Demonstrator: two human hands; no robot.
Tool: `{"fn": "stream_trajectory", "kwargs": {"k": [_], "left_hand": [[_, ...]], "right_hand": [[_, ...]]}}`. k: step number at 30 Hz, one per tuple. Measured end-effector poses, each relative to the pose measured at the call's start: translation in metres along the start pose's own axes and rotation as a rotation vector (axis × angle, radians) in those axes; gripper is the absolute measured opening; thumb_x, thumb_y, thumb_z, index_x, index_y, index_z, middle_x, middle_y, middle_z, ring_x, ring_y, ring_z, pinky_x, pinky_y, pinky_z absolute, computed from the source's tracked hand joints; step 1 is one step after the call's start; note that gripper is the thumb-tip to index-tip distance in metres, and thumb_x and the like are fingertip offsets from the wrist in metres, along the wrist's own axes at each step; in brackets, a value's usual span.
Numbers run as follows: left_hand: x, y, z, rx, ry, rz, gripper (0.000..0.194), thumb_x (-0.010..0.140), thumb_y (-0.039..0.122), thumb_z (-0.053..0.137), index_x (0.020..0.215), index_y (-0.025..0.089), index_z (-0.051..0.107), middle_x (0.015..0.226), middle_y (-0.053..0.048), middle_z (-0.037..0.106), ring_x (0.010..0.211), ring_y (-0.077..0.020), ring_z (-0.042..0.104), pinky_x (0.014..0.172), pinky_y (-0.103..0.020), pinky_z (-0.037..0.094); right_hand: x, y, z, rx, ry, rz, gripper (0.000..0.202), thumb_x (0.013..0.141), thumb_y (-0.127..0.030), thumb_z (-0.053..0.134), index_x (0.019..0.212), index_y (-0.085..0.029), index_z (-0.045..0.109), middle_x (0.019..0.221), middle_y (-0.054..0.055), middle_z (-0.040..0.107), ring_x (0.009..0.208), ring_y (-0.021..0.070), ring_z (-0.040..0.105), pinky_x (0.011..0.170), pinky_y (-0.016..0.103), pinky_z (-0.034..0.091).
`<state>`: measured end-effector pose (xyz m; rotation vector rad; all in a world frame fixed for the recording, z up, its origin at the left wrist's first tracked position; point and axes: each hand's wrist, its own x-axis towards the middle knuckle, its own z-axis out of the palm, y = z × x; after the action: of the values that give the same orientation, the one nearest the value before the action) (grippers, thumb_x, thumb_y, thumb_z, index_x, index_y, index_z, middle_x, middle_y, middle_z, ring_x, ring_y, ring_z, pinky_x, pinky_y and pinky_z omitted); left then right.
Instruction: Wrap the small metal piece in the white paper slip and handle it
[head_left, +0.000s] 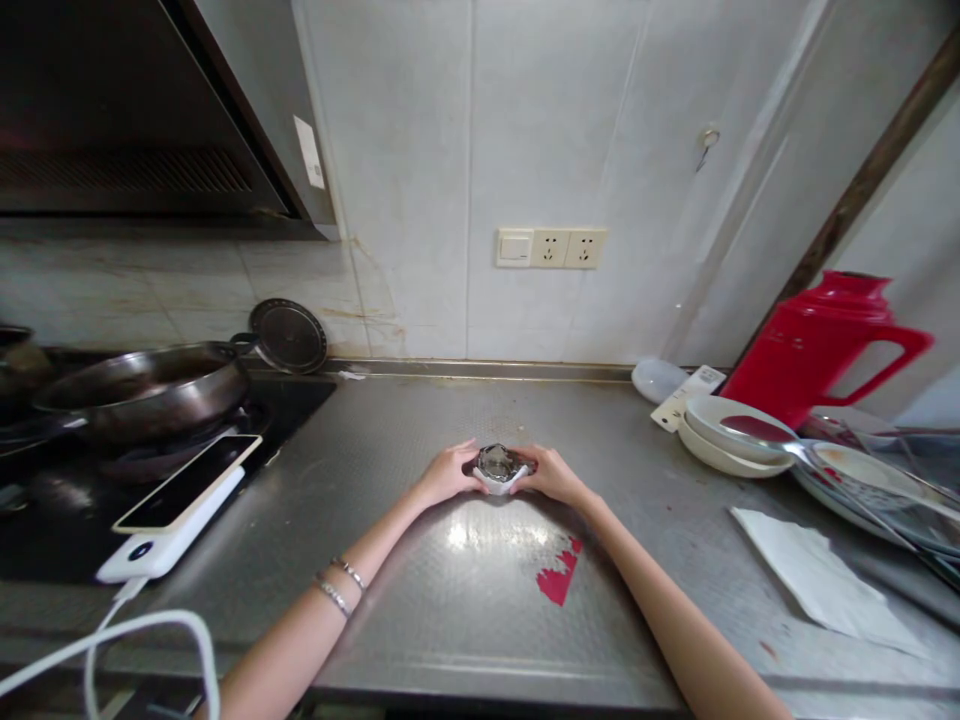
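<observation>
A small dark, glassy, faceted dish (496,462) that looks like an ashtray rests at the middle of the steel counter (450,610). Its front lower side shows something white, which may be paper or a pale edge; I cannot tell which. My left hand (451,472) grips the dish from the left, thumb at the front. From the right, my right hand (547,473) holds it the same way, fingers curled behind the rim. Two bracelets (339,586) circle my left forearm. Between my forearms a torn red patch (559,574) lies flat on the metal.
On the left are a stove (52,520), a pan (150,395), a phone (191,482) on a white power bank (169,545) and a white cable (187,622). At right stand stacked bowls (720,450), a red thermos (810,345) and a white napkin (821,575). Sockets (566,249) sit on the wall.
</observation>
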<state>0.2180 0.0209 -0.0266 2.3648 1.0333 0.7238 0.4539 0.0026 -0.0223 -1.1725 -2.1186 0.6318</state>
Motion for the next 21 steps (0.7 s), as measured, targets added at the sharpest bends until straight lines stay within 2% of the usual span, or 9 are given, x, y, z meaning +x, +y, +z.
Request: {"fn": "stream_trajectory", "kwargs": {"k": [9,12,15,18,21], "left_hand": [[0.0,-0.001,0.0,0.024,-0.007,-0.024,0.054,0.062,0.039,0.078,0.111,0.022,0.065,0.124,-0.007,0.061,0.13,-0.0263,0.043,0.106,-0.036,0.035],[0.0,-0.001,0.001,0.069,-0.017,-0.029,0.061,0.062,0.044,0.077,0.116,0.021,0.062,0.127,-0.008,0.059,0.131,-0.0269,0.041,0.108,-0.038,0.033],[-0.003,0.001,0.002,0.161,-0.023,-0.058,0.07,0.063,0.052,0.073,0.123,0.02,0.056,0.135,-0.01,0.051,0.135,-0.0281,0.033,0.111,-0.04,0.029],[-0.007,0.003,0.003,0.229,-0.048,-0.113,0.079,0.065,0.059,0.068,0.13,0.02,0.049,0.145,-0.012,0.038,0.139,-0.0296,0.023,0.112,-0.042,0.025],[-0.01,0.006,0.004,0.239,-0.088,-0.179,0.092,0.063,0.063,0.066,0.137,0.015,0.039,0.149,-0.017,0.027,0.141,-0.032,0.016,0.113,-0.044,0.021]], "right_hand": [[0.0,-0.001,0.001,0.009,-0.012,0.016,0.063,0.059,-0.039,0.079,0.117,-0.02,0.064,0.109,0.009,0.068,0.099,0.0277,0.062,0.085,0.036,0.046],[0.0,-0.003,-0.004,-0.028,-0.068,0.03,0.064,0.059,-0.038,0.08,0.118,-0.021,0.062,0.107,0.008,0.069,0.095,0.0263,0.063,0.082,0.034,0.046],[-0.001,-0.005,-0.013,-0.094,-0.116,0.082,0.069,0.058,-0.039,0.08,0.121,-0.021,0.059,0.103,0.008,0.069,0.087,0.0229,0.064,0.076,0.031,0.046],[-0.005,-0.009,-0.021,-0.194,-0.093,0.108,0.052,0.059,-0.042,0.078,0.105,-0.019,0.065,0.093,0.006,0.069,0.077,0.0194,0.062,0.069,0.027,0.044],[-0.007,-0.015,-0.025,-0.22,-0.102,0.047,0.027,0.067,-0.037,0.074,0.086,-0.018,0.069,0.084,0.004,0.066,0.073,0.0163,0.059,0.066,0.025,0.042]]}}
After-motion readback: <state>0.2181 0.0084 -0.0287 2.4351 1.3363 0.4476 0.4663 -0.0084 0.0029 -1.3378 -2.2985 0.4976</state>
